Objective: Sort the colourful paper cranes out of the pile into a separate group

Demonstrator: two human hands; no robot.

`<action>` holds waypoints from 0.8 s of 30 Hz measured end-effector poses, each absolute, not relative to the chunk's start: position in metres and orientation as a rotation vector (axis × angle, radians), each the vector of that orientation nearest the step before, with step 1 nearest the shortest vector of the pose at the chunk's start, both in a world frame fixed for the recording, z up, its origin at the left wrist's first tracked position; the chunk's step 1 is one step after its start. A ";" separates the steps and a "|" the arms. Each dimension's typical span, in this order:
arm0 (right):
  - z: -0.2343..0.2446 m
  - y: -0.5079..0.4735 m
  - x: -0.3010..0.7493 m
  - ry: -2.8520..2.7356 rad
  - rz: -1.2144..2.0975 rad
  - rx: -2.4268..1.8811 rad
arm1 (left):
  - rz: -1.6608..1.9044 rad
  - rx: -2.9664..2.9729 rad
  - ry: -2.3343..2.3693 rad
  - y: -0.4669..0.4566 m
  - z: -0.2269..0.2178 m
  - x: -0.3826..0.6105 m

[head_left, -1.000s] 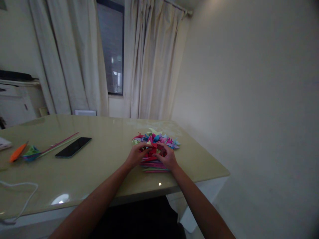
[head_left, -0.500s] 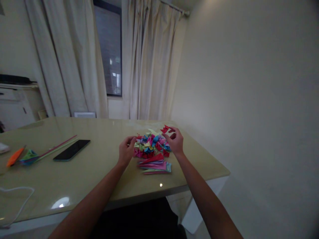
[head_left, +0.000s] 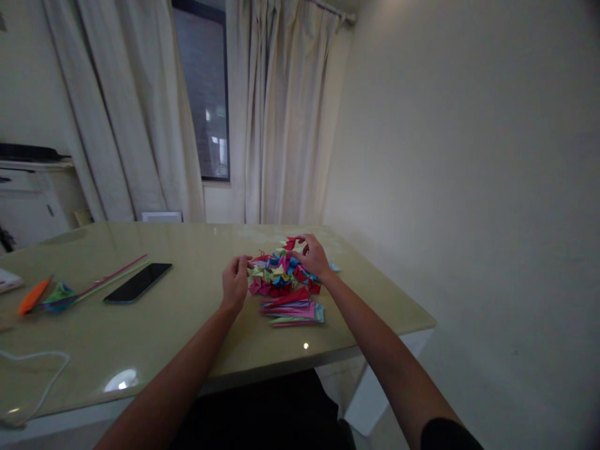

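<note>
My right hand (head_left: 311, 255) is over the back of a heap of many-coloured origami cranes (head_left: 281, 273). Its thumb and fingertips pinch a red origami crane (head_left: 290, 242) above the heap. At the heap's left edge is my left hand (head_left: 235, 279), its fingers curled together against the nearest cranes. Whether anything is between those fingertips cannot be made out. Just in front of the heap lies a stack of narrow folded paper strips (head_left: 295, 310), red, pink, purple and pale green.
On the left of the glossy table (head_left: 187, 340) lie a black phone (head_left: 138, 283), long thin sticks (head_left: 112, 276) with green and blue paper at one end, an orange object (head_left: 34, 296) and a white cable (head_left: 51, 354). A wall (head_left: 469, 187) stands to the right.
My right hand has moved left over the heap with the red origami crane, from the heap's right side to its back. My left hand has barely shifted. The view has moved slightly.
</note>
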State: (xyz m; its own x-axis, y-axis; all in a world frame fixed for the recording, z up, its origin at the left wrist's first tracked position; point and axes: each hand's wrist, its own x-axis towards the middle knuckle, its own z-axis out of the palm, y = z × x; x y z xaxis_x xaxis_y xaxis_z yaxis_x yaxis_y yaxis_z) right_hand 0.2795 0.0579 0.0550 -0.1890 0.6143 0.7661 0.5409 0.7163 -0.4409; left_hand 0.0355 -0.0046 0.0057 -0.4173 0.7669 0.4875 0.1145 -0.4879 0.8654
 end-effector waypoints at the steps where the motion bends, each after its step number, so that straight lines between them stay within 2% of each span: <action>1: 0.050 0.058 0.280 -1.870 0.095 -0.903 | 1.955 1.343 1.241 -0.005 0.006 0.036; 12: 0.027 0.057 0.299 -2.009 0.151 -0.975 | 1.898 1.405 1.303 -0.004 0.003 0.034; 18: 0.027 0.065 0.349 -1.744 0.088 -1.306 | 1.748 1.575 1.480 0.003 -0.002 0.027; 24: 0.016 0.066 0.399 -1.597 0.168 -1.651 | 1.401 1.724 1.700 0.034 -0.004 0.020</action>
State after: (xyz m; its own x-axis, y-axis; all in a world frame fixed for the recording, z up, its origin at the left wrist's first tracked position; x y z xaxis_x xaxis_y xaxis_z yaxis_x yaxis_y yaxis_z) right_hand 0.3985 0.0659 0.0159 0.1890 0.8836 0.4285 0.7751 0.1337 -0.6175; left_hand 0.0205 0.0339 -0.0036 -0.2038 0.8964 0.3937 0.5578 -0.2241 0.7991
